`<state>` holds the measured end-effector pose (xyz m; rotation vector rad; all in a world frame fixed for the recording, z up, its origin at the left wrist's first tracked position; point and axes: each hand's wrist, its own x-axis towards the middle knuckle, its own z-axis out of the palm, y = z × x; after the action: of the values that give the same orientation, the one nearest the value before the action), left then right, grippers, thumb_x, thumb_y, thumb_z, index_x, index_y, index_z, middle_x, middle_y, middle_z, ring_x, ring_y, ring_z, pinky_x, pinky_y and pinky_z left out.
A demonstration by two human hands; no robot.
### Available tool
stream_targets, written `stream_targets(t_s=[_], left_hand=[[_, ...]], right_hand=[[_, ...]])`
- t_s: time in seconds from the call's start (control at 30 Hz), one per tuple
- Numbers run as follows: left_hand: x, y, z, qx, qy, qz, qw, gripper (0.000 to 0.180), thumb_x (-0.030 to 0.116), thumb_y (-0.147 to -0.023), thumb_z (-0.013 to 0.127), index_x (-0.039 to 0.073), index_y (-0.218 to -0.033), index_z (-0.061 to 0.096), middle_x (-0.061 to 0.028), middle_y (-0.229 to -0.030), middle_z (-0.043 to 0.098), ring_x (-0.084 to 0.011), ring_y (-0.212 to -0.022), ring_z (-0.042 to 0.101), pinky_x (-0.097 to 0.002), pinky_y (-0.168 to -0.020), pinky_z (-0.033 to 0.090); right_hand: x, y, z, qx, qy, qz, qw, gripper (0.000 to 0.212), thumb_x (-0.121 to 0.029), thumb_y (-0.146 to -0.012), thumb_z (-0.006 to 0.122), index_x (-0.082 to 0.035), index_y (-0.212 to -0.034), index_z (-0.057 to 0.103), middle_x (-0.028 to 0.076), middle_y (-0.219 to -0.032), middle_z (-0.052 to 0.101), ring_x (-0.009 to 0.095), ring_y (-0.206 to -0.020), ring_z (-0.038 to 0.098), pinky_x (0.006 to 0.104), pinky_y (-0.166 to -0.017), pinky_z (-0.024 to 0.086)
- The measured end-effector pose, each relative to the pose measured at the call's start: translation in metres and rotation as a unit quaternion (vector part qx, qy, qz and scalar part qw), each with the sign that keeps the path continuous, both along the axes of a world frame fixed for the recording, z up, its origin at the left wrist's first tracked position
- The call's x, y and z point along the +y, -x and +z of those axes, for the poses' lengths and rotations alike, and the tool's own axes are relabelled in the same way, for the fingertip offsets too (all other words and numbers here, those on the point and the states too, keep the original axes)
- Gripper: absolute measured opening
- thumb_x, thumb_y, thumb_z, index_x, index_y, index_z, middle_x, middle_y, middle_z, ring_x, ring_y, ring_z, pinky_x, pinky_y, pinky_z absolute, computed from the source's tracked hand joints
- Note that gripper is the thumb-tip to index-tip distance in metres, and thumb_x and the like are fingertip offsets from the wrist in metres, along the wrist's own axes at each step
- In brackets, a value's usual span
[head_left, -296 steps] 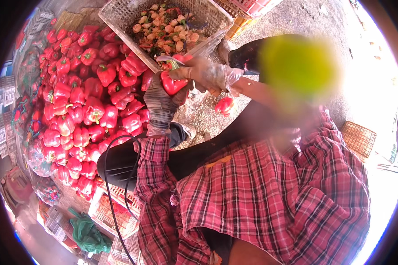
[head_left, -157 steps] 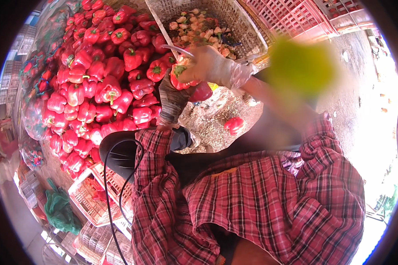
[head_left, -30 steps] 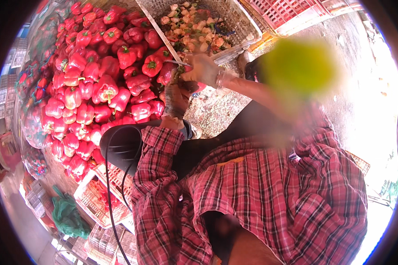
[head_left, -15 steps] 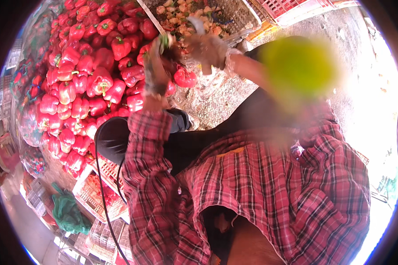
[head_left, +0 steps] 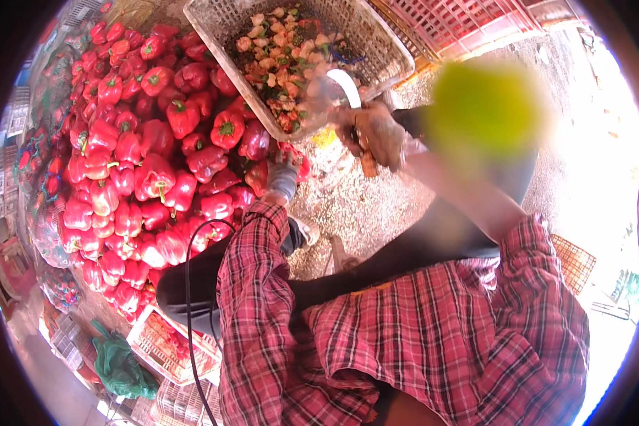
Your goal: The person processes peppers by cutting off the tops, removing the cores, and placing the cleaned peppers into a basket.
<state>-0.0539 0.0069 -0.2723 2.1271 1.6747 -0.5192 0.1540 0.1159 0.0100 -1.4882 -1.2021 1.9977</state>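
Note:
My right hand is closed around the brown handle of a small knife with a curved pale blade, held near the close right corner of a pale plastic crate. Orange-pink trimmings, which look like pepper cores, lie in the crate. My left hand, in a grey covering, reaches down at the right edge of a large heap of red bell peppers. Its fingers are hidden among red peppers below the crate's near corner, so their grip does not show.
Red plastic crates stand at the upper right. A crate with red pieces and a green net bag lie at the lower left. A black cable hangs beside my left sleeve. A blurred yellow-green spot covers part of the right side.
My left hand has gone from beside my right hand, near the crate, down to the edge of the heap. My right hand has moved right and lower with the knife.

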Motion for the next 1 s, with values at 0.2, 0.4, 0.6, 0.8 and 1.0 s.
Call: stream_targets(t_s=[0.2, 0.4, 0.6, 0.8, 1.0], left_hand=[[0.002, 0.020, 0.049, -0.096, 0.053, 0.006, 0.994, 0.050, 0.030, -0.081, 0.065, 0.010, -0.125, 0.053, -0.0156, -0.098, 0.067, -0.0371, -0.092, 0.063, -0.0439, -0.084, 0.049], [-0.091, 0.113, 0.192, -0.403, -0.176, 0.285, 0.852, 0.062, 0.027, -0.079, 0.074, 0.003, -0.130, 0.048, -0.0171, -0.097, 0.067, -0.0259, -0.083, 0.063, -0.0372, -0.077, 0.050], [-0.290, 0.215, 0.430, -0.580, -0.370, 0.515, 0.511, 0.018, 0.010, -0.087, 0.068, 0.002, -0.102, 0.062, -0.0010, -0.087, 0.065, -0.0067, -0.078, 0.058, -0.0241, -0.069, 0.050], [-0.495, 0.226, 0.455, -0.549, -0.470, 0.589, 0.362, 0.024, 0.002, -0.086, 0.066, 0.001, -0.109, 0.062, -0.0050, -0.098, 0.067, -0.0111, -0.084, 0.062, -0.0265, -0.077, 0.053], [-0.606, 0.166, 0.376, -0.631, -0.362, 0.620, 0.293, 0.047, -0.004, -0.081, 0.066, 0.000, -0.125, 0.051, -0.0077, -0.105, 0.065, -0.0180, -0.093, 0.063, -0.0322, -0.085, 0.054]], right_hand=[[-0.011, 0.021, 0.021, -0.045, 0.055, 0.058, 0.996, 0.018, -0.019, -0.084, 0.069, -0.004, -0.089, 0.062, 0.001, -0.060, 0.055, 0.007, -0.040, 0.045, 0.0228, -0.034, 0.032], [-0.045, 0.076, 0.046, -0.109, -0.330, 0.167, 0.923, 0.020, -0.021, -0.084, 0.069, -0.005, -0.092, 0.063, -0.001, -0.066, 0.056, 0.006, -0.050, 0.048, 0.0234, -0.039, 0.034], [-0.190, 0.253, 0.176, 0.095, -0.217, 0.240, 0.941, 0.022, -0.026, -0.083, 0.071, -0.006, -0.081, 0.064, -0.003, -0.055, 0.050, 0.003, -0.043, 0.039, 0.0222, -0.039, 0.027], [-0.400, 0.430, 0.264, 0.200, -0.347, 0.498, 0.769, 0.027, -0.032, -0.081, 0.071, -0.006, -0.079, 0.067, 0.002, -0.056, 0.055, 0.009, -0.048, 0.049, 0.0290, -0.045, 0.037], [-0.517, 0.439, 0.198, 0.163, -0.428, 0.718, 0.524, 0.040, -0.035, -0.076, 0.074, -0.006, -0.104, 0.068, 0.014, -0.082, 0.069, 0.021, -0.073, 0.065, 0.0370, -0.069, 0.050]])
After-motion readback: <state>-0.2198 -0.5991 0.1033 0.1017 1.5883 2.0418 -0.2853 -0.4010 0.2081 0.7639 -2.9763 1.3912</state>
